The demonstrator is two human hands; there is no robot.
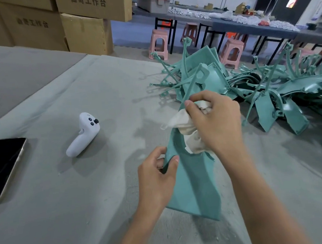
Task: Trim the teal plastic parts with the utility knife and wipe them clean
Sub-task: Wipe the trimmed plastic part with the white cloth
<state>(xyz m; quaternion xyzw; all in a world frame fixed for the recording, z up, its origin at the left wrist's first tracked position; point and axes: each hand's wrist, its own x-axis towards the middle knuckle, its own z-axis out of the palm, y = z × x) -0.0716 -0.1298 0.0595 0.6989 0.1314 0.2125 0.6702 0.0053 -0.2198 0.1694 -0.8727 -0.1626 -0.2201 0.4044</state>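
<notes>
Head view, frame centre: left hand pinches the teal part above the table; right hand, grip closed on a cloth, wipes it. Next, likely another part from the pile upper right.

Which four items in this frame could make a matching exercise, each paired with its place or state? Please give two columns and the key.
Column 1
1. phone
2. white controller
3. white cloth
4. teal part

Column 2
A. pinched at its edge by the left hand
B. lying flat at the left edge of the grey table
C. bunched in the right hand
D. lying on the table between the phone and the hands

Pairs: 1-B, 2-D, 3-C, 4-A
</notes>
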